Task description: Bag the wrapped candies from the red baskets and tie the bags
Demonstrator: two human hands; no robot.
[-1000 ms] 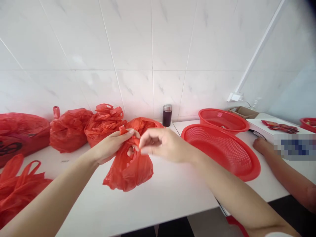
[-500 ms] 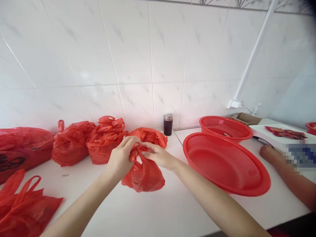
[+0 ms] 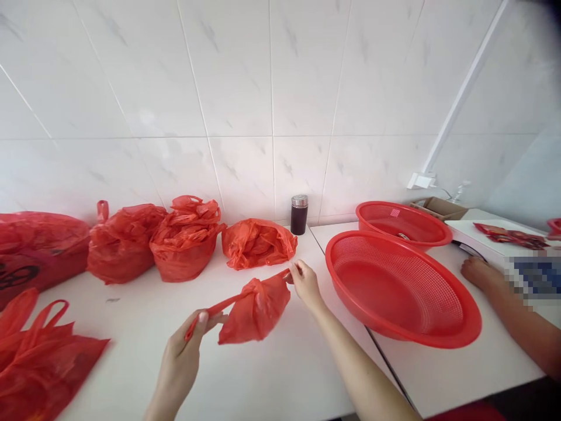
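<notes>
A small red plastic bag (image 3: 258, 313) hangs between my hands over the white table, its neck drawn tight into a knot or twist. My left hand (image 3: 186, 345) is closed on one handle, which stretches out toward the lower left. The other handle is pinched in the fingertips of my right hand (image 3: 305, 282), higher up and to the right. What the bag contains is hidden by the plastic. Just behind it on the table lies a crumpled open red bag (image 3: 260, 242).
Several full red bags, one of them (image 3: 184, 251) upright, line the tiled wall. Another red bag (image 3: 48, 356) lies near left. A dark lidded jar (image 3: 299, 215) stands by the wall. Two red baskets, the nearer one (image 3: 394, 333) larger, sit right, beside another person's arm (image 3: 504, 298).
My hands were together at the bag's top; now they have moved apart, pulling the handles left and right. The bag's neck has drawn tight. The view has shifted slightly.
</notes>
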